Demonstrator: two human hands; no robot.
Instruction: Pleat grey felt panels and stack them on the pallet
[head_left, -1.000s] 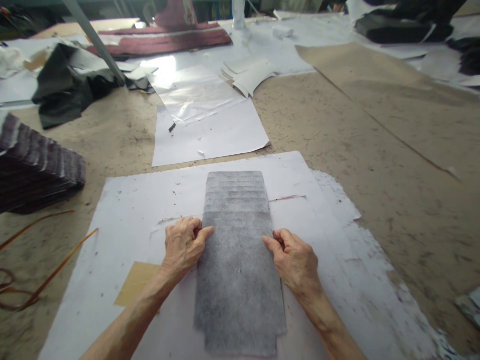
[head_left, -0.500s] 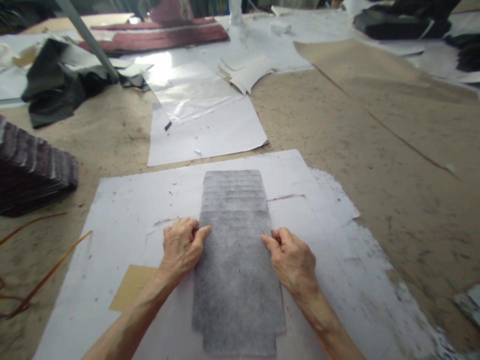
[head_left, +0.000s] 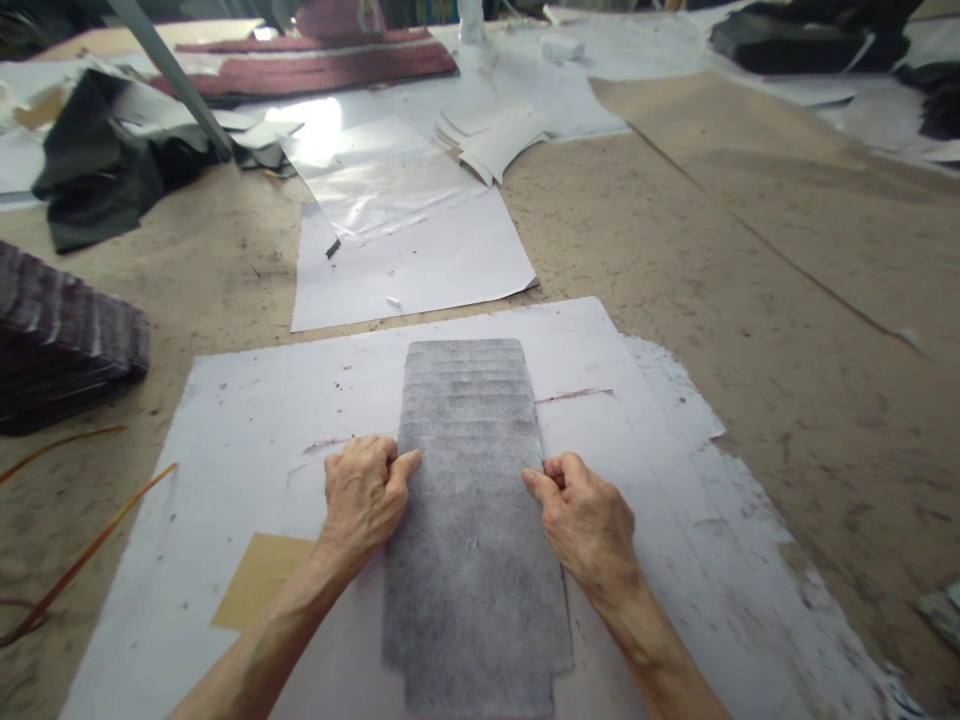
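A long grey felt-like panel [head_left: 472, 540] lies flat in front of me, with raised cross ridges at its far end and notched corners at its near end. My left hand [head_left: 367, 490] pinches its left edge, the thumb on top and the fingers curled at the side. On the opposite edge, my right hand [head_left: 581, 515] grips in the same way, thumb over the rim. Under the panel is a large white sheet [head_left: 247, 430] with worn, torn borders. A yellowish square of paper [head_left: 262, 580] sits beside my left forearm.
At the left stands a stack of dark striped pieces [head_left: 67, 340], with orange straps [head_left: 97, 540] nearer me. Beyond the white sheet are another paper sheet [head_left: 420, 270], clear plastic film [head_left: 375, 185] and pale cut pieces [head_left: 502, 145]. A grey pole [head_left: 169, 75] slants down at upper left.
Both hands keep their hold on the panel's edges, almost unmoved. The view has shifted very slightly; the panel lies in the same place on the sheet.
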